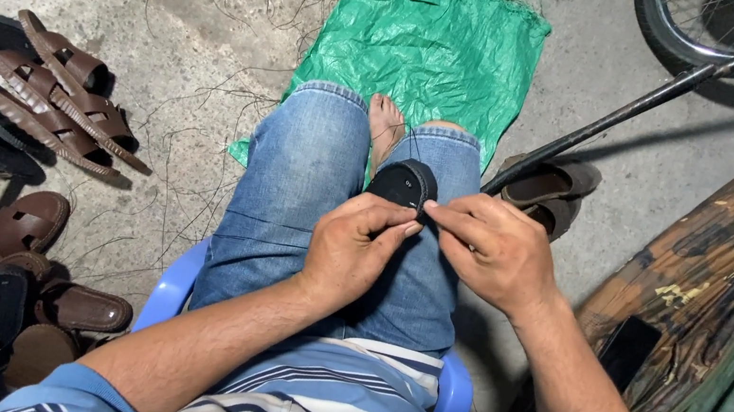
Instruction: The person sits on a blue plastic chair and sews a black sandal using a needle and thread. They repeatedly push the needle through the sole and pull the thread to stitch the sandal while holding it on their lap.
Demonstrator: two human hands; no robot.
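1. Black sandal (403, 182) lies wedged between the knees of a seated person, on the denim shorts (298, 187), with its rounded end pointing away from the body.
2. Left hand (351, 250) is closed, fingers curled against the near edge of the sandal, thumb and forefinger pinched together as if on a thin thread; the thread itself is too fine to make out.
3. Right hand (497, 250) is also closed in a pinch just beside the left, fingertips meeting at the sandal's edge.
4. Judging by the two pinches, hand-stitching along the sole edge looks to be the step in hand; the next move would call for a steady pull of the thread while the knees keep the sandal from turning.
5. Around the blue plastic chair (173, 289): brown sandals (58, 91) piled on the concrete floor at left, a green woven sack (430, 33) ahead, loose thread scraps, and a bicycle wheel (698, 28) at upper right.
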